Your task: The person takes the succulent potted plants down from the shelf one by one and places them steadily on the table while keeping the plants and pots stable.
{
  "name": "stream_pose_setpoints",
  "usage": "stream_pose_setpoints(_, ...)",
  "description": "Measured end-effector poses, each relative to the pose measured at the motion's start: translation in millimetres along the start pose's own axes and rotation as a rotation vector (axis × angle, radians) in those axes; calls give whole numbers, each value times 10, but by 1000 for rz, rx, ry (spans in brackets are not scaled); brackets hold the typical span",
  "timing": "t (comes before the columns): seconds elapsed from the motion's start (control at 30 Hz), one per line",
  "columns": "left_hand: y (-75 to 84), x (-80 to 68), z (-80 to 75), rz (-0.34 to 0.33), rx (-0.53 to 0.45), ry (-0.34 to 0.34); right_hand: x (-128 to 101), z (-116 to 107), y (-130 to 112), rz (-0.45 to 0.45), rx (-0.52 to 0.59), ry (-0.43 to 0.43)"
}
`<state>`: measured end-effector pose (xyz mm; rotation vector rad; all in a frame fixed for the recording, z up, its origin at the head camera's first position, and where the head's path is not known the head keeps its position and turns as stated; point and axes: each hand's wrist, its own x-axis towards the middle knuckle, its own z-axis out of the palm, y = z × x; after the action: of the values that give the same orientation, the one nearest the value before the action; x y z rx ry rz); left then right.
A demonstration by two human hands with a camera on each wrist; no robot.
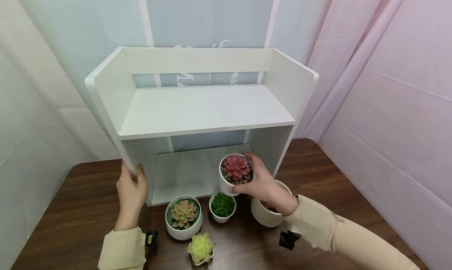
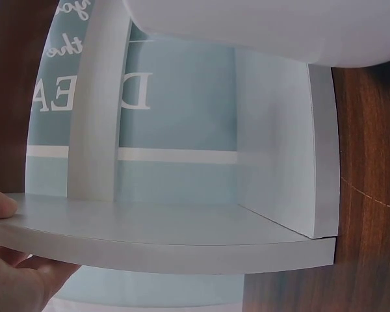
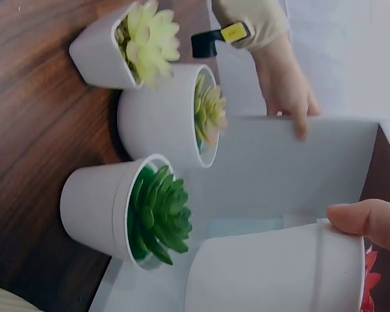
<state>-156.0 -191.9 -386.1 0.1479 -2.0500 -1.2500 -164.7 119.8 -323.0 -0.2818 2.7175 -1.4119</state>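
While left hand (image 1: 131, 191) grips shelf (image 1: 208, 109), right hand's (image 1: 263, 185) grip holds red-succulent pot (image 1: 236, 172)

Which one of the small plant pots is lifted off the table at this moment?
The pot with the red plant: the right hand holds it by the rim, in front of the shelf. The others stand on the table.

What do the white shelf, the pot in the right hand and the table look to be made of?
Shelf: probably laminated board, matte white, with flat panels and square-cut edges. Pot with the red succulent, held by the right hand: looks like smooth white ceramic or plastic; I cannot tell which. Table: dark wood grain, possibly veneer, with a slight sheen.
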Motion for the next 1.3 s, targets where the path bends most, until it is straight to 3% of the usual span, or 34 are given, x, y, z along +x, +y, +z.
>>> stream_pose_setpoints(0.47, -4, -7, -2, 2, -3, 3, -392, -56, -8, -121, 13, -106)
stream_pose_setpoints(1.3, 24, -3, -7, -14, -6, -15, -807, 10, 201, -306, -114, -142)
